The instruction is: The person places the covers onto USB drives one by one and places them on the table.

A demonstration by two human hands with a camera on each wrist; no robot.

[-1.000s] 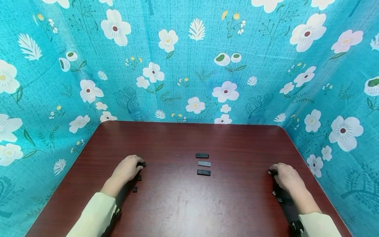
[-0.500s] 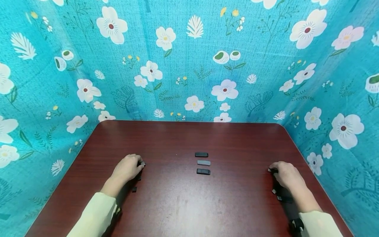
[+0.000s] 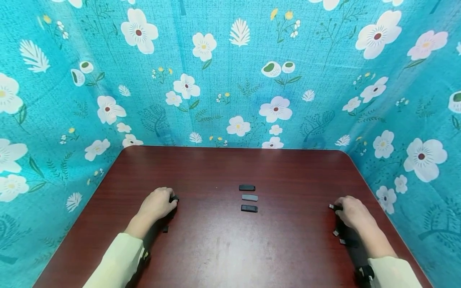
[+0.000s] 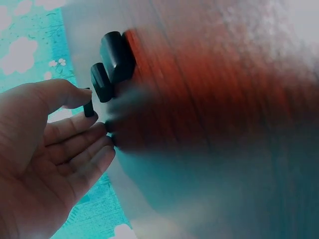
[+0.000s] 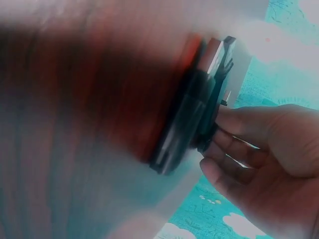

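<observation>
In the head view my left hand [image 3: 158, 204] is low at the table's left side. Its thumb and fingertips pinch a small black cap [image 4: 88, 103]. Two more black caps, a larger one [image 4: 118, 57] and a slimmer one [image 4: 101, 83], stand in a row nearer the wrist. At the right side my right hand [image 3: 354, 212] pinches a black USB flash drive, its metal plug [image 3: 331, 206] pointing left past the fingertips. Two other uncapped USB drives lie closer to that wrist, the near one [image 5: 180, 122] large in the right wrist view; its neighbour [image 5: 219, 82] is partly hidden.
Mid-table lie three small flat sticks in a column: a black one [image 3: 247, 187], a grey one [image 3: 249, 197] and another black one [image 3: 249, 208]. The dark red-brown table [image 3: 216, 168] has a flowered blue cloth [image 3: 223, 80] behind it and along both sides.
The right hand has shifted slightly right, and more of the held drive's metal plug shows. The left hand stays at its cap, which its fingers cover a little more. The head view sways slightly.
</observation>
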